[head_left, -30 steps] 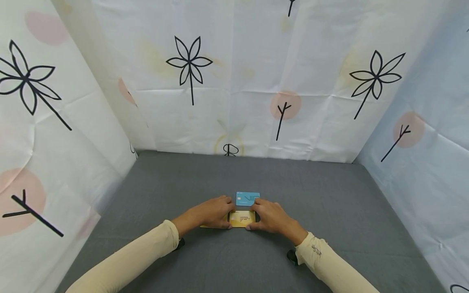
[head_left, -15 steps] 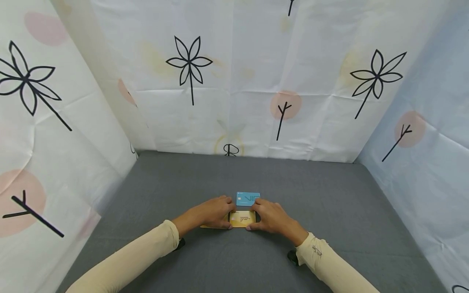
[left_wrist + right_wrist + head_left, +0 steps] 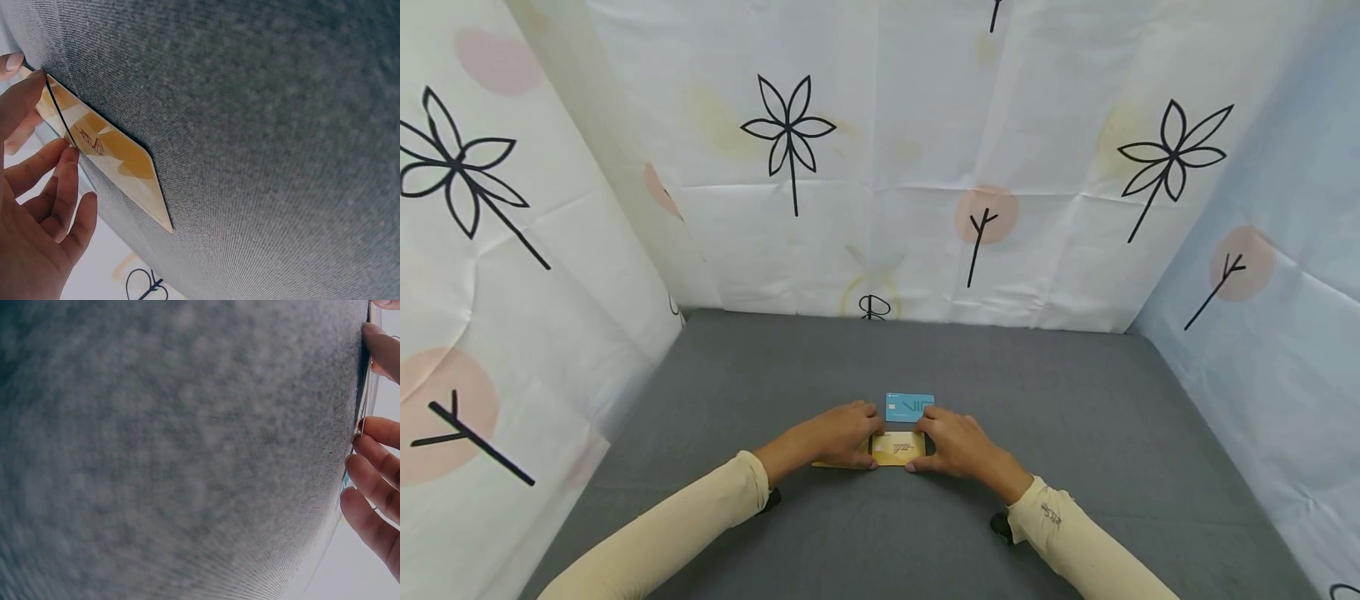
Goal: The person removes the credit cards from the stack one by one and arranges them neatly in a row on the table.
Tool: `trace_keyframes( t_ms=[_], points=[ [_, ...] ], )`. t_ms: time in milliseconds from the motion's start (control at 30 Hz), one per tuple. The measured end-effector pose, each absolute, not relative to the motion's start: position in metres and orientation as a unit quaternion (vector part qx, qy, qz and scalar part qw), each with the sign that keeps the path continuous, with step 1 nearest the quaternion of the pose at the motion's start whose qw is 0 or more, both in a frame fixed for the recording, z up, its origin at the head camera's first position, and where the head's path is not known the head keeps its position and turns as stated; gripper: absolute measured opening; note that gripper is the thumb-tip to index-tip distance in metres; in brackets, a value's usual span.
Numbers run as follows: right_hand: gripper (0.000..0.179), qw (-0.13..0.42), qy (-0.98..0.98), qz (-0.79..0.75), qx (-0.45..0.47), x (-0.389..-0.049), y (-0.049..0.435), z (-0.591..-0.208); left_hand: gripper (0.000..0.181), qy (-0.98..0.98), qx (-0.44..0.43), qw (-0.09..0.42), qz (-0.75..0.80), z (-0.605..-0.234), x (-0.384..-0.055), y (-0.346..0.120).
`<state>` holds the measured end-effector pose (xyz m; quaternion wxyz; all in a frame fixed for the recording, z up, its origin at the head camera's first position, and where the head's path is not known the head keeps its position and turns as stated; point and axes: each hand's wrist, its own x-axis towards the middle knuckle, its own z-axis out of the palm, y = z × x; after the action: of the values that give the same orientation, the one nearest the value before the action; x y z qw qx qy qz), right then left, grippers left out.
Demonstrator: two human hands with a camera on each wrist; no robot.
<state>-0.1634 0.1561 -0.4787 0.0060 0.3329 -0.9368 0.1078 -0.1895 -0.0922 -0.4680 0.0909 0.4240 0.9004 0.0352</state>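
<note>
A yellow card (image 3: 895,454) lies on the grey cloth between the two hands. At its left end, a second yellow card (image 3: 122,153) adjoins it, with a dark line at the seam. My left hand (image 3: 842,436) pinches across the cards at this seam, thumb on the near edge and fingertips on the far edge. The right hand (image 3: 955,446) grips the middle card's right end in the same way, its fingers (image 3: 369,478) low at the cloth. Just beyond lies a blue card (image 3: 904,407) with large lettering; right fingertips overlap its lower right corner in the head view.
Grey cloth (image 3: 775,358) covers the table. White curtains (image 3: 880,150) with line-drawn flowers stand at the back and left; a bluish one (image 3: 1300,350) stands at the right. Dark wrist bands (image 3: 1002,527) show under the cuffs.
Both hands keep their hold on the cards. Only a very slight shift of the whole head view shows.
</note>
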Motion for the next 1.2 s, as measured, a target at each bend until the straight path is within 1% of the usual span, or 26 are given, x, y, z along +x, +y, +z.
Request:
trace_keyframes(
  t_ms=[400,1200],
  points=[
    [0.051,0.007,-0.937,0.107,0.332,-0.1620,0.1555,-0.4768,0.043,0.900,0.423,0.096,0.038,-0.4635,-0.1882,-0.0925],
    [0.051,0.003,-0.937,0.112,0.332,-0.1621,0.1546,-0.4757,0.043,0.901,0.423,0.088,0.041,-0.4684,-0.1892,-0.0938]
  ],
)
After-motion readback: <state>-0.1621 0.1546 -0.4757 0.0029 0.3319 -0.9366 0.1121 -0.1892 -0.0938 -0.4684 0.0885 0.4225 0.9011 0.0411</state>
